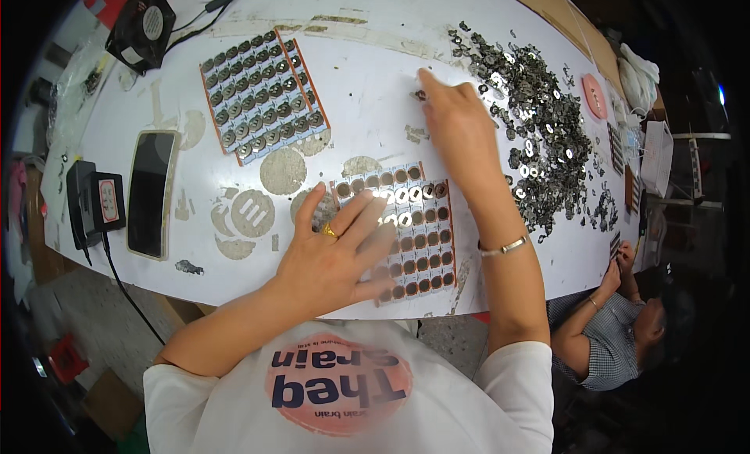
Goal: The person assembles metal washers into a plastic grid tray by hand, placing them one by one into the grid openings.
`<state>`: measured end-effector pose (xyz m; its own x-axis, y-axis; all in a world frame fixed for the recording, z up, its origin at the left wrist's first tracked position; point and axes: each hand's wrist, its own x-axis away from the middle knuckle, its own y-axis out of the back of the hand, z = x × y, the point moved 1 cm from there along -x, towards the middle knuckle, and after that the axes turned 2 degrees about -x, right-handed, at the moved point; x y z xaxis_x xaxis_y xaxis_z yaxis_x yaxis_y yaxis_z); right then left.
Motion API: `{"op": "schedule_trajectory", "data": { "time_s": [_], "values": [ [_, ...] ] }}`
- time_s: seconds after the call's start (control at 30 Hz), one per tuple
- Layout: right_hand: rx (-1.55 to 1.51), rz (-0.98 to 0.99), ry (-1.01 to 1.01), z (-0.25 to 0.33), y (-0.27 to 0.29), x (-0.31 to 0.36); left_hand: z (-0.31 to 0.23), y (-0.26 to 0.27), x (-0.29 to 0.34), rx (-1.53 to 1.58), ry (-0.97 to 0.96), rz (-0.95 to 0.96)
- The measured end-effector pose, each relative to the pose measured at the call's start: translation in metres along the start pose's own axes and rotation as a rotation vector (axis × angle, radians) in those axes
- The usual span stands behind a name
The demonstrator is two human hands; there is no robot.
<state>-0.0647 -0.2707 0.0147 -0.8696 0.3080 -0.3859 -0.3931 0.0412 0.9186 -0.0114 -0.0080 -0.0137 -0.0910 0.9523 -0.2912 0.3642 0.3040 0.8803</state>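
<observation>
My left hand (332,255) lies with fingers spread over the lower-left part of a panel of round dark discs (422,263), some fingers smeared by motion. A gold ring is on one finger. Several shiny oval metal pieces (402,219) sit on the panel's upper rows, beside those fingers. My right hand (459,118) reaches forward to the left edge of a heap of small metal pieces (547,134). Its index finger is stretched out over the white table (367,87). One small dark piece (420,95) shows beside the fingertips; no firm grip on it is visible.
A second stack of disc panels (262,95) lies farther off at the left. A phone (152,192), black adapters (101,204) and a black fan (142,28) stand along the left side. A pink dish (594,96) sits beyond the heap. Another person (605,329) works at the right.
</observation>
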Motion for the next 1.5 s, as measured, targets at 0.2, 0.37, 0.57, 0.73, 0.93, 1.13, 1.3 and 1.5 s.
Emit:
{"op": "schedule_trajectory", "data": {
  "time_s": [0.2,0.37,0.57,0.73,0.93,1.13,1.3,1.5],
  "values": [
    [-0.016,0.061,0.008,-0.009,-0.004,-0.005,-0.001,0.002,-0.001,-0.003,-0.011,-0.001],
    [-1.210,0.164,-0.550,0.007,0.030,0.019,-0.001,0.004,0.000,0.026,-0.006,-0.009],
    [-1.578,0.348,-0.624,0.052,0.051,0.063,-0.001,0.025,-0.010,0.131,0.029,-0.194],
    [-1.476,0.267,-0.442,0.069,0.056,0.090,-0.003,0.040,-0.022,0.091,-0.042,-0.204],
    [-1.277,0.459,-0.549,0.058,0.070,0.105,-0.004,0.025,-0.016,0.294,-0.027,-0.184],
    [-1.465,0.236,-0.735,0.041,0.062,0.116,-0.002,0.012,-0.014,0.111,-0.105,-0.080],
    [-1.264,0.335,-0.823,0.043,0.053,0.115,-0.008,0.007,-0.013,-0.051,-0.178,-0.020],
    [-1.003,0.398,-0.742,0.044,0.053,0.111,-0.010,-0.002,-0.008,-0.094,-0.244,-0.034]
  ]
}}
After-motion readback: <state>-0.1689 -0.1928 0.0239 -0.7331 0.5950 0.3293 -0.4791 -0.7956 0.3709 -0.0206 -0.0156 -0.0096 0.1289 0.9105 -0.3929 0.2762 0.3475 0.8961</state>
